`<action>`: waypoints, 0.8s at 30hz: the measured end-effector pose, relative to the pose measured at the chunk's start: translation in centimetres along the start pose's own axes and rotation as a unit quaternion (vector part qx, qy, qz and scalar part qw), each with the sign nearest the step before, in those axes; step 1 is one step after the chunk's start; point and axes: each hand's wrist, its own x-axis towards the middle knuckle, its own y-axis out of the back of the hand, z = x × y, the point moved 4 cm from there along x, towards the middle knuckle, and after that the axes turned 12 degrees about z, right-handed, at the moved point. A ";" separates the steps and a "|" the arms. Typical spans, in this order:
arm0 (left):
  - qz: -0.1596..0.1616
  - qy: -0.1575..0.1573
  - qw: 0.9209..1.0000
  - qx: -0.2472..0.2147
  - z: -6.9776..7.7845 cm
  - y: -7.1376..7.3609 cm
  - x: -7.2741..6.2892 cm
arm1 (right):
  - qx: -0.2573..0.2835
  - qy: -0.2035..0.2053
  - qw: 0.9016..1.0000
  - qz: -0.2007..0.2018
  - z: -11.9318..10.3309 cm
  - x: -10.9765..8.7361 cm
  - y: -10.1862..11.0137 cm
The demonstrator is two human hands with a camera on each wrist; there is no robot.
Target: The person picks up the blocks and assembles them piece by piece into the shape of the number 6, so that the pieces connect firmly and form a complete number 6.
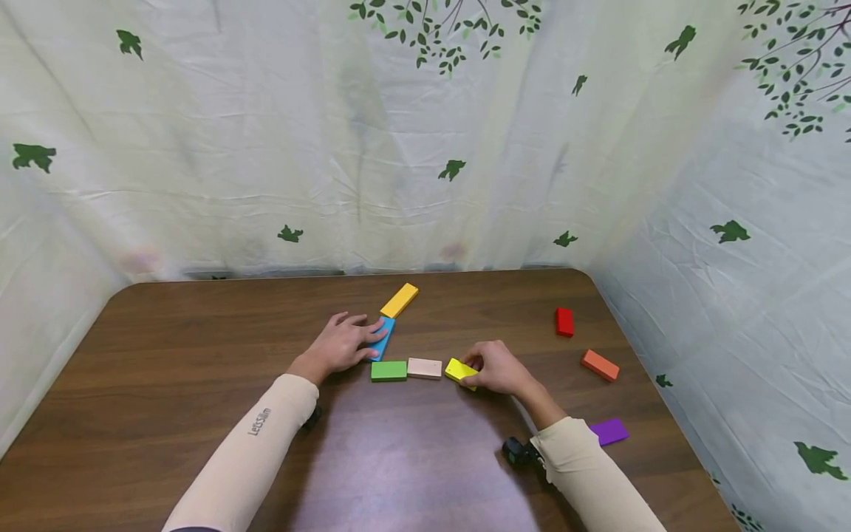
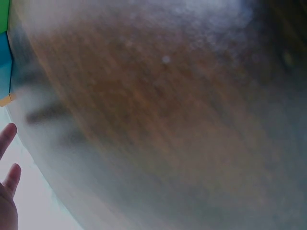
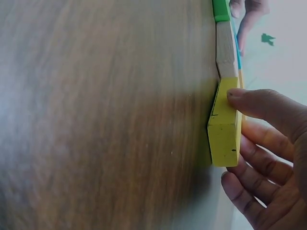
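Observation:
My left hand (image 1: 340, 343) lies beside the blue block (image 1: 381, 346), its fairly straight index finger and its thumb touching it. In the left wrist view, two outstretched fingers (image 2: 13, 177) show at the lower left edge. My right hand (image 1: 500, 368) pinches the bright yellow block (image 3: 223, 141) between thumb and fingers, near the pale wooden block (image 1: 424, 369). The pale block sits end to end with the green block (image 1: 388, 372). The blue block rises at a slant from the green block's left end, and an amber-yellow block (image 1: 400, 301) continues beyond it.
On the right of the brown table (image 1: 199, 384) lie a red block (image 1: 564, 323), an orange block (image 1: 600, 366) and a purple block (image 1: 610, 431), the last partly behind my right sleeve. A white curtain (image 1: 266, 148) with leaf prints hangs along the table's far edge and right side.

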 end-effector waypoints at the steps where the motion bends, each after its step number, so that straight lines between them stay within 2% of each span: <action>1: 0.000 0.000 1.000 0.000 0.0 0.0 0.0 | -0.001 -0.003 1.000 0.001 -0.1 0.0 0.0; 20: 0.010 -0.004 1.000 -0.013 0.0 0.1 0.1 | -0.017 -0.050 0.999 0.012 -0.5 0.1 -0.4; 24: 0.007 -0.003 1.000 -0.012 0.0 0.1 0.0 | -0.021 -0.049 0.998 0.015 -0.6 0.0 -0.5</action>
